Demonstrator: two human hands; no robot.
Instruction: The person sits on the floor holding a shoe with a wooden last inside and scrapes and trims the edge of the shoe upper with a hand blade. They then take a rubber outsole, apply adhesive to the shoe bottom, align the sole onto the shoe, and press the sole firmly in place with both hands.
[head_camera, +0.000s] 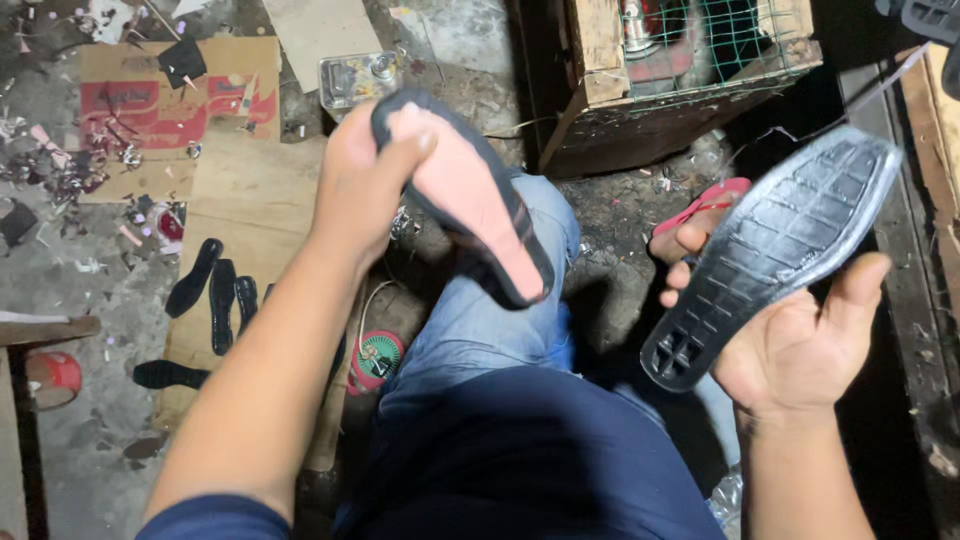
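My left hand (362, 175) grips a shoe part (470, 200) with a pink inner face and a black rim, held over my knee in blue jeans. My right hand (800, 345) holds a black rubber outsole (775, 250) with a ridged tread facing up, its toe pointing to the upper right. The two pieces are apart, with a gap of about a hand's width between them.
Several black sole pieces (215, 290) lie on cardboard (245, 200) on the floor to the left. A wooden crate (640, 90) with green mesh stands ahead. A red flip-flop (705, 205) lies by the crate. A round tin (378, 358) sits near my leg. Scraps litter the floor.
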